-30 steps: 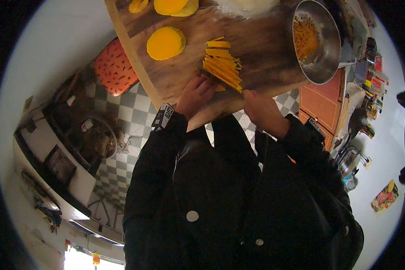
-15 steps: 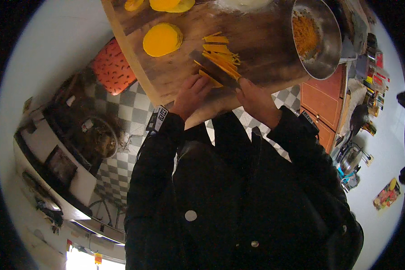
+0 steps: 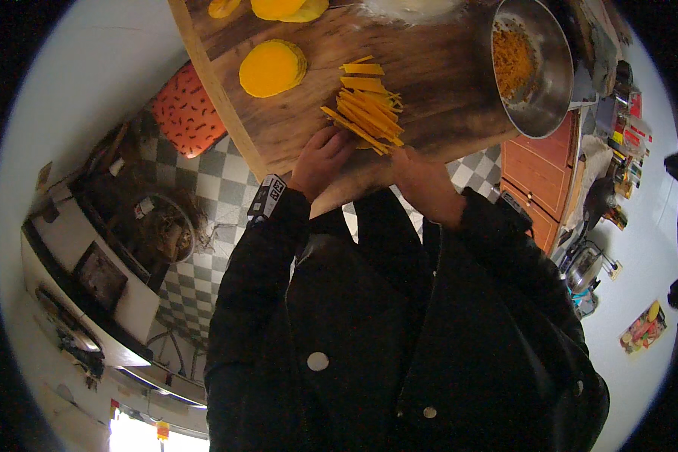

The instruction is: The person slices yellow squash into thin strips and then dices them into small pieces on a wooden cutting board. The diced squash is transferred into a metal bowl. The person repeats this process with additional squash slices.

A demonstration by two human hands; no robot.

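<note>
Yellow-orange vegetable strips, pumpkin by their look, lie in a loose pile on the wooden board. At the pile's near left edge is my left hand, its fingers bent together and their tips against the nearest strips. My right hand is closed at the pile's near right end, around a knife handle hidden in the fist. The knife's blade can hardly be made out among the strips. Round slices of the same vegetable are stacked farther left, with more slices at the far edge.
A metal bowl with orange shreds stands at the board's right. White powder lies at the far side. An orange patterned stool is left below the board, and a reddish cabinet is at the right.
The dark knife blade, plain before between the strips, hardly shows now. Strips from beside it now lie against the pile. My right hand has turned and moved slightly nearer to me.
</note>
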